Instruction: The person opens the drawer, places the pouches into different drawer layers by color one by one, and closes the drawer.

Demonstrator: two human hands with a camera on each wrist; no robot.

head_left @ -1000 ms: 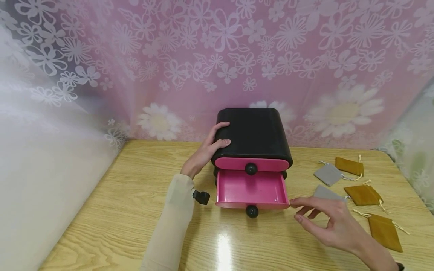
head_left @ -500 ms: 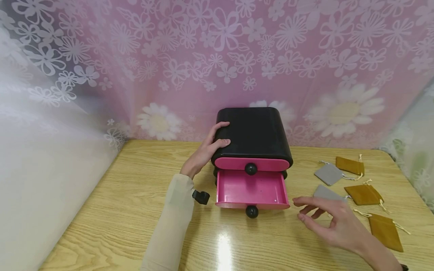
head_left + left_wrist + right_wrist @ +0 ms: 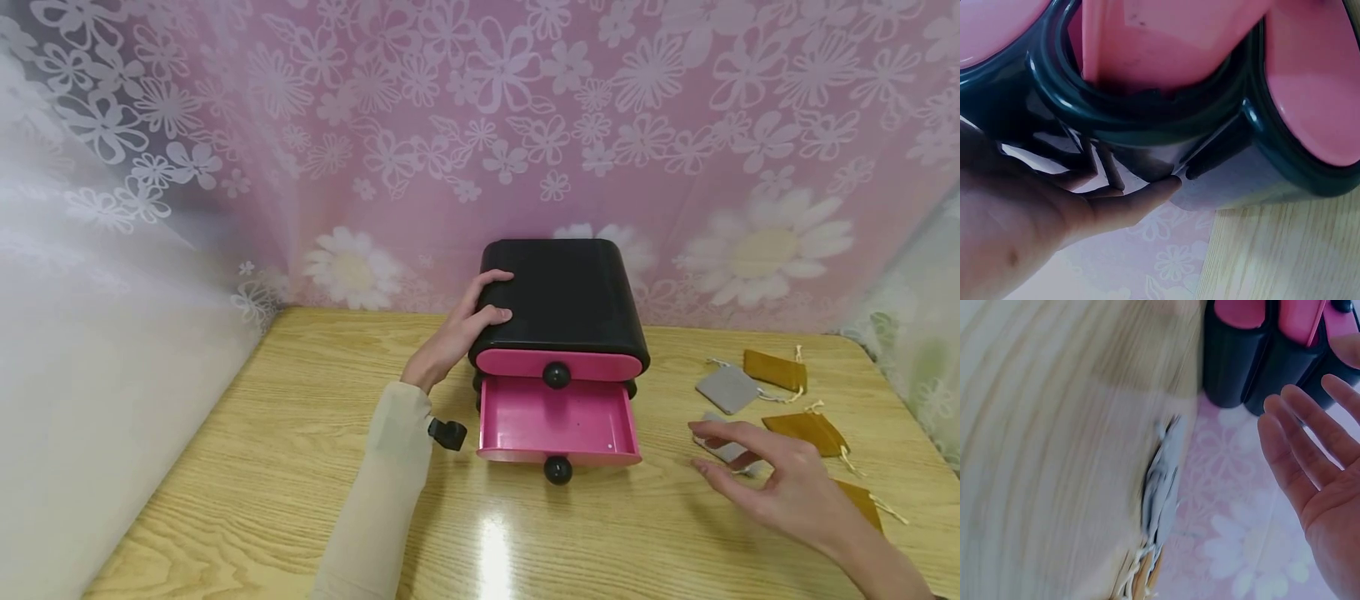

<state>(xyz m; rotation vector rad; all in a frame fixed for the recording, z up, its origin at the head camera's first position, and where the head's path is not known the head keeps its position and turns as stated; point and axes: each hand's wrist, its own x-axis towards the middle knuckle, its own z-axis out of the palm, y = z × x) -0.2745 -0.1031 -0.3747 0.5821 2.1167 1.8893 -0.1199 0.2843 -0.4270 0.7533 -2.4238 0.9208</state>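
A black drawer unit [image 3: 562, 292] with pink drawers stands on the wooden table. Its middle drawer [image 3: 517, 417] is pulled out toward me; only a tiny white speck shows inside. The top drawer [image 3: 510, 363] is closed. My left hand [image 3: 450, 342] rests against the unit's left side, thumb and a finger over the top edge; the left wrist view shows fingers [image 3: 1147, 200] pressing the casing. To the right of the open drawer, my right hand [image 3: 787, 479] hovers with loosely bent fingers and nothing in them. It overlaps a grey drawstring pouch [image 3: 726, 452] and partly hides a brown pouch [image 3: 862, 502].
Another grey pouch [image 3: 727, 387] and two brown drawstring pouches [image 3: 774, 369] [image 3: 810, 431] lie at the table's right. A small black device [image 3: 447, 434] is attached at my left sleeve. A pink flowered curtain [image 3: 420, 167] hangs directly behind the table.
My right hand has moved rightward, away from the open drawer's front corner, to over the pouches. The left hand, the unit and the drawer have stayed in place.
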